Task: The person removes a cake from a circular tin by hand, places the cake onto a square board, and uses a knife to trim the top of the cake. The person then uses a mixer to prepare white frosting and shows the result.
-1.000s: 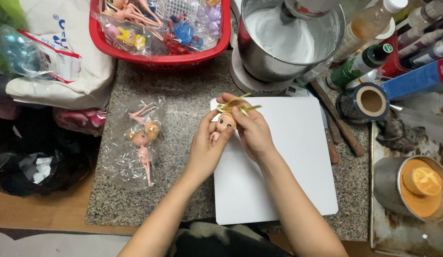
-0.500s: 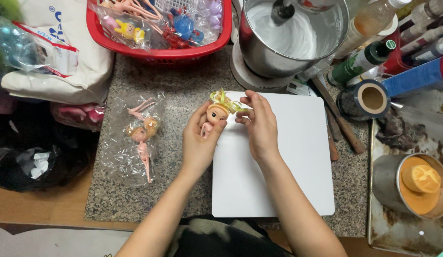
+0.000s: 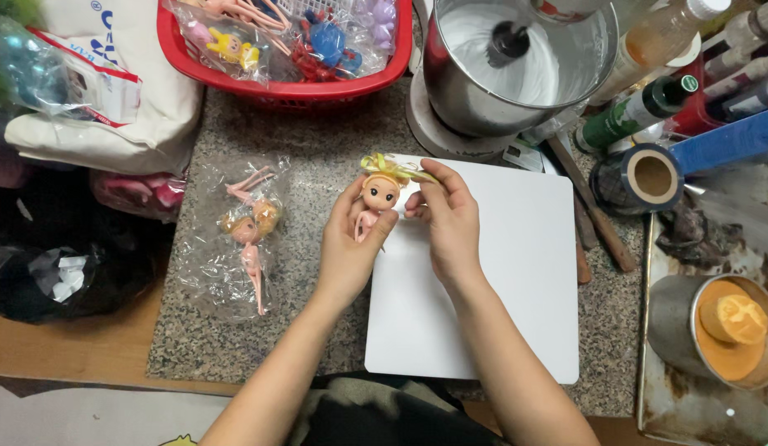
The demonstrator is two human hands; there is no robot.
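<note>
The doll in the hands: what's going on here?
A person holds a small doll upright in the left hand, above the edge of a white board. The right hand pinches its yellow hair. Two more dolls lie in a clear bag to the left on the stone counter.

Clear plastic bag (image 3: pixel 235 239) lies flat on the stone counter, left of the left hand's fingers (image 3: pixel 351 206), apart from them; two small dolls inside.

Clear bags of toys (image 3: pixel 301 37) fill a red basket (image 3: pixel 277 87), beyond the fingers.

White cloth bag (image 3: pixel 128 107) with red and blue print, far left, crinkled plastic packets on it.

Green bottle with white label (image 3: pixel 640 116) lies right of the right hand's fingers (image 3: pixel 438 186), well apart.
</note>
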